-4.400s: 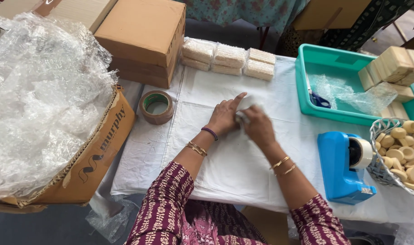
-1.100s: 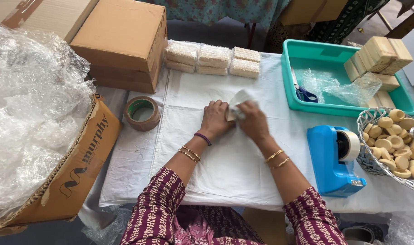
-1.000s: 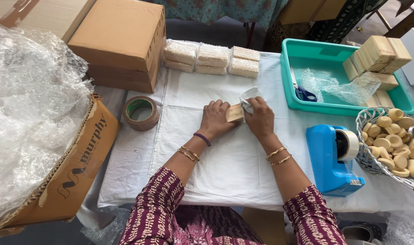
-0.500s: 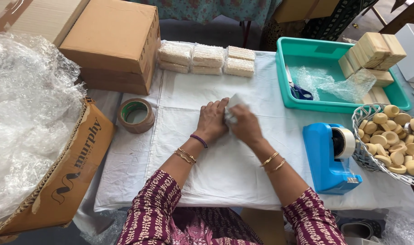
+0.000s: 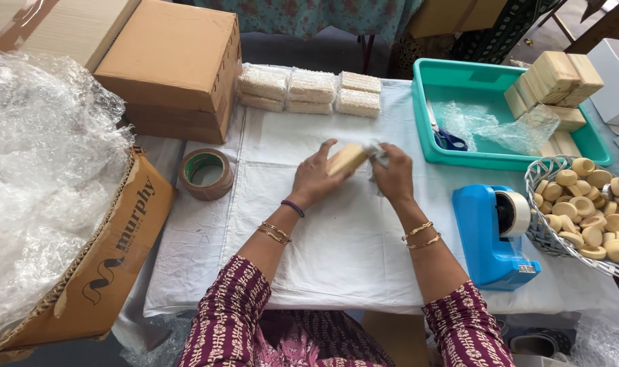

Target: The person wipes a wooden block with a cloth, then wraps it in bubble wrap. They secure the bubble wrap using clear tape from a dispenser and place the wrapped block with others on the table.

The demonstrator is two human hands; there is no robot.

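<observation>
My left hand (image 5: pixel 315 178) holds a tan rectangular block (image 5: pixel 347 158) tilted above the white cloth (image 5: pixel 336 238). My right hand (image 5: pixel 391 175) grips a crumpled piece of clear bubble wrap (image 5: pixel 376 153) at the block's right end. Both hands are close together over the middle of the table. The block's upper face is bare; part of it is hidden by my fingers.
Several wrapped blocks (image 5: pixel 309 88) line the far edge. A brown box (image 5: pixel 177 64) and tape roll (image 5: pixel 205 174) are at left, a bubble-wrap carton (image 5: pixel 112 251) nearer left. A teal tray (image 5: pixel 459 81) with scissors (image 5: pixel 445 136), a blue tape dispenser (image 5: pixel 493 234) and a basket of round pieces (image 5: pixel 588 211) stand at right.
The hands had the block covered with wrap and pressed to the cloth; now the block is lifted and tilted, its top bare, with the wrap pulled off to its right end.
</observation>
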